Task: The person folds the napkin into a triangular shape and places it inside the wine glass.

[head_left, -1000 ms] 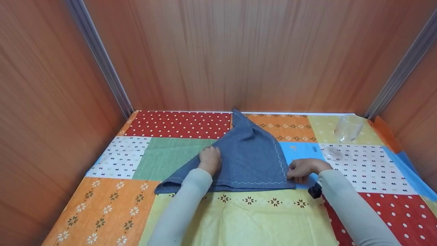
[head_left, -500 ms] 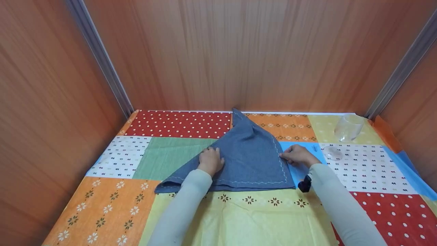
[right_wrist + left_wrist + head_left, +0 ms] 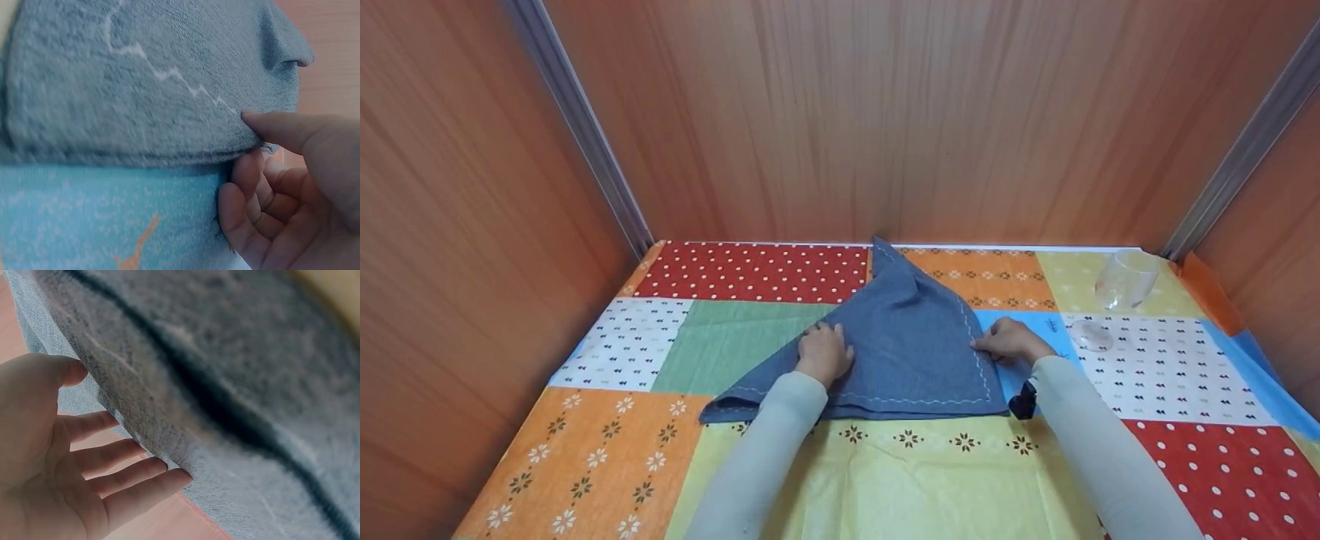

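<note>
One grey-blue cloth (image 3: 915,356) lay folded on the patchwork tablecloth (image 3: 960,491). The right hand (image 3: 1011,340) pinched its right edge; the left hand (image 3: 822,352), fingers loosely extended, touched its left edge. A clear glass (image 3: 1126,281) stood farther right.

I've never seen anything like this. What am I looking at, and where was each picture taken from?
There's no machine here, just a person's two bare hands: the left hand and the right hand. The wide picture comes from a camera worn on the head, looking forward and down. The two close-ups come from small cameras, one on each wrist. The surface is covered by a patchwork tablecloth. On it lies a folded blue-grey cloth, roughly triangular, with pale stitching near its edges. The right hand pinches the cloth's right edge; the left touches its sloping left edge with straight fingers. A clear glass stands toward the far right.
</note>
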Motion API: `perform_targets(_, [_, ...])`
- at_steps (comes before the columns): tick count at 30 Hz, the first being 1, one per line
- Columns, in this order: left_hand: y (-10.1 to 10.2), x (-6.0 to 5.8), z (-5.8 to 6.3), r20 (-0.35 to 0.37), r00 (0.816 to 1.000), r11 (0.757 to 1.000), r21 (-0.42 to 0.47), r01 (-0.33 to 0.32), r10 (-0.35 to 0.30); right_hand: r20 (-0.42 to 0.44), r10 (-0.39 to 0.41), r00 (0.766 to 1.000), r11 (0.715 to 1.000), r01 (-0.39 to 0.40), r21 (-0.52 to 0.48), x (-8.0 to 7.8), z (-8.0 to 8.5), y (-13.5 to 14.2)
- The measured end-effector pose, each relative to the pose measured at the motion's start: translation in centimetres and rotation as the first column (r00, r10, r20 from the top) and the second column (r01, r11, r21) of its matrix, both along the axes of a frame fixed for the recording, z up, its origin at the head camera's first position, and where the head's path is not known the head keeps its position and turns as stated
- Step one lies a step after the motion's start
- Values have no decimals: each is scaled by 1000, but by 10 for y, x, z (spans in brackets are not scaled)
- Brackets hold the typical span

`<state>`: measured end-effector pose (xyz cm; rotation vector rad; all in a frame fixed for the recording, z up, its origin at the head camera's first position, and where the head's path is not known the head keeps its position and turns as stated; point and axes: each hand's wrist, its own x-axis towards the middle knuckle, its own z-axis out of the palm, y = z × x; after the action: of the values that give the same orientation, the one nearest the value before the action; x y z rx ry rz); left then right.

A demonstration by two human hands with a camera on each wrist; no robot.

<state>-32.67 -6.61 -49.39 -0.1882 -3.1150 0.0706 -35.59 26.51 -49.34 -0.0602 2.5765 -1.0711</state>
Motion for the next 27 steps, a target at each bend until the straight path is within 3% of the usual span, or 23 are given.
perform_targets(6, [1, -1, 3, 4, 1000, 1000, 10, -5, 5, -4, 56, 998, 998, -57, -8, 5, 2, 5])
perform_targets(12, [-1, -4, 5, 54, 998, 999, 42, 4, -6, 4, 126, 992, 992, -126, 15, 16, 4, 7])
perform_targets(27, [-13, -19, 1, 156, 986, 981, 194, 18, -49, 120, 176, 977, 984, -177, 5, 39, 4, 3])
